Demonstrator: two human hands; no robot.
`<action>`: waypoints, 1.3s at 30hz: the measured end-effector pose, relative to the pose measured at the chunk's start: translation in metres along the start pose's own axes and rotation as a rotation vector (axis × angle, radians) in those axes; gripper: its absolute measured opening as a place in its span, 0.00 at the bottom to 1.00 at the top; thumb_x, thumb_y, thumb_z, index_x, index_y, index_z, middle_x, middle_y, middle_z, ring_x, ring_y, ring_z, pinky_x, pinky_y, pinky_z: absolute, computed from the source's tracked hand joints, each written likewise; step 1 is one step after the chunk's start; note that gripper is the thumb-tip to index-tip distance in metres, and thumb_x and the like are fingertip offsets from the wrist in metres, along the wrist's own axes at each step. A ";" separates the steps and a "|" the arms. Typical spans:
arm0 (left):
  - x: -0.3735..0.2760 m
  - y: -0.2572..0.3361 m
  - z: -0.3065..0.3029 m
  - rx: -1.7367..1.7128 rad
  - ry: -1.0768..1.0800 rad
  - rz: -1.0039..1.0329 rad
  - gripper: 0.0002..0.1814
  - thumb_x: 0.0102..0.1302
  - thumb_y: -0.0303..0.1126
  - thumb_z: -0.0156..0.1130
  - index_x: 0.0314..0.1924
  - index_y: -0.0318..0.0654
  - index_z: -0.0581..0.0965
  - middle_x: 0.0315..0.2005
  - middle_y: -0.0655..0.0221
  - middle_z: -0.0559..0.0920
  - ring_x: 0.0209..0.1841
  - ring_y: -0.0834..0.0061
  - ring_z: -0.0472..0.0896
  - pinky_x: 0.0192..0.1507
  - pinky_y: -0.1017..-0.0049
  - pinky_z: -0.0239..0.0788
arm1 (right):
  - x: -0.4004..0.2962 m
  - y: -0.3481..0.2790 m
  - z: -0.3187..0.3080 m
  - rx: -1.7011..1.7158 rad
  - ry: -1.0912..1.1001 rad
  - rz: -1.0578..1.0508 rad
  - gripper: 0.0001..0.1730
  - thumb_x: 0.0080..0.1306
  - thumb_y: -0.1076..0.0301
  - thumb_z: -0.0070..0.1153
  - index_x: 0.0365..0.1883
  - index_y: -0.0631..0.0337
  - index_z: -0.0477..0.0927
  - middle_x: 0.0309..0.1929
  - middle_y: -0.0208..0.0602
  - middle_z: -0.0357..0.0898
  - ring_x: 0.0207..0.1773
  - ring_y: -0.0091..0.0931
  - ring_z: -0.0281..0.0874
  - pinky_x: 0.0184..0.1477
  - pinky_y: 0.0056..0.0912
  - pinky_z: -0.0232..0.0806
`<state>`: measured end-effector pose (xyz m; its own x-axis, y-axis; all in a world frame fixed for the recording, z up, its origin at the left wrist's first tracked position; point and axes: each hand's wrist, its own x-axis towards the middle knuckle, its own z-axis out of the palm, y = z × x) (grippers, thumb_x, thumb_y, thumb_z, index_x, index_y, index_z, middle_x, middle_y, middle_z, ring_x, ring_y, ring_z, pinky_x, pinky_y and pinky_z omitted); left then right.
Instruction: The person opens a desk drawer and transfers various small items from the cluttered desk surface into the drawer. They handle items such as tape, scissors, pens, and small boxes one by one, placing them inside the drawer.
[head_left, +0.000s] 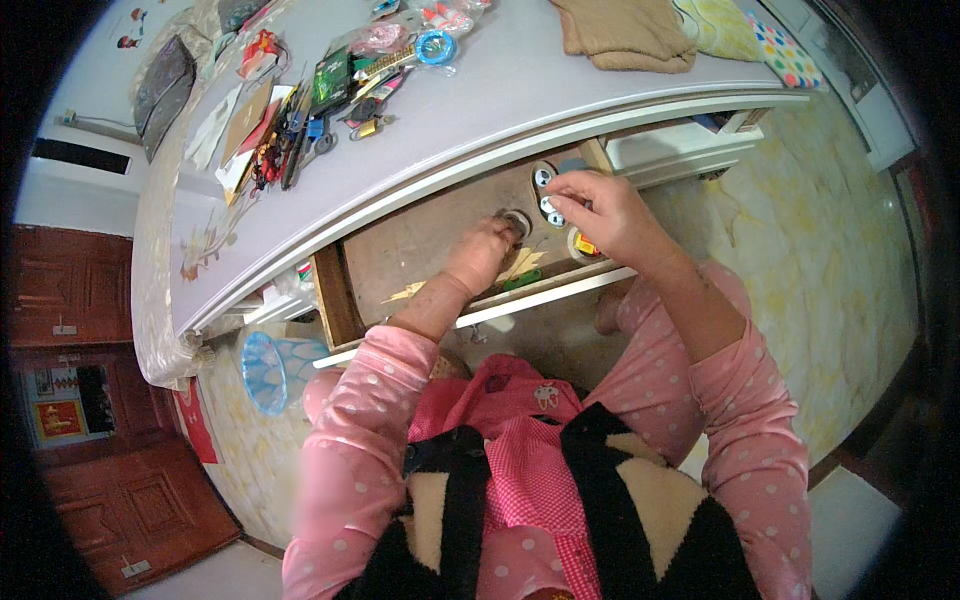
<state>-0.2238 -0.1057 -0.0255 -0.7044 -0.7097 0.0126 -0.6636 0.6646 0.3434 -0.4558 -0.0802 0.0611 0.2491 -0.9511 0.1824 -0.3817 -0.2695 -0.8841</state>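
Observation:
An open wooden drawer (420, 232) lies before me, with both hands inside it. My left hand (484, 251) is closed around a small round object (517, 220) on the drawer's bottom; the fingers partly hide it. My right hand (600, 210) hovers at the drawer's right end, thumb and forefinger close to a dark oblong holder (543, 178) with several round black-and-white pieces in it. Whether the fingertips hold anything is unclear. Below that hand sits a round container (584, 244) with a yellow and red item. A green object (523, 280) and yellowish scraps (525, 260) lie near the front panel.
Above the drawer, the pale tabletop (495, 97) bears pens, scissors (320, 144), a blue roll of tape (436, 47) and folded brown cloth (630, 34). A blue wastebasket (264, 373) stands on the floor at left. The drawer's white front edge (540, 296) runs below my wrists.

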 end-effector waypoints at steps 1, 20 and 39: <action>0.000 0.001 0.002 -0.040 0.009 0.041 0.12 0.56 0.25 0.60 0.42 0.34 0.79 0.45 0.58 0.80 0.49 0.55 0.76 0.54 0.65 0.69 | 0.001 0.001 0.000 0.011 0.016 -0.009 0.12 0.65 0.69 0.56 0.41 0.68 0.78 0.32 0.39 0.79 0.35 0.25 0.75 0.38 0.27 0.68; -0.020 -0.019 -0.171 0.264 0.778 0.066 0.19 0.49 0.17 0.58 0.44 0.38 0.77 0.42 0.59 0.78 0.46 0.55 0.74 0.50 0.62 0.67 | 0.005 -0.007 0.012 0.026 0.016 0.038 0.11 0.64 0.69 0.57 0.42 0.67 0.79 0.35 0.45 0.82 0.35 0.30 0.81 0.38 0.30 0.70; 0.011 -0.068 -0.194 0.398 0.357 -0.196 0.15 0.61 0.30 0.58 0.49 0.40 0.76 0.40 0.54 0.78 0.47 0.52 0.76 0.50 0.60 0.69 | 0.007 -0.008 0.027 -0.032 -0.121 0.000 0.12 0.66 0.69 0.56 0.45 0.66 0.78 0.36 0.37 0.82 0.37 0.23 0.78 0.41 0.26 0.69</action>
<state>-0.1377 -0.2043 0.1338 -0.4754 -0.8175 0.3250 -0.8658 0.5003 -0.0079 -0.4265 -0.0807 0.0578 0.3542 -0.9265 0.1274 -0.4097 -0.2762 -0.8694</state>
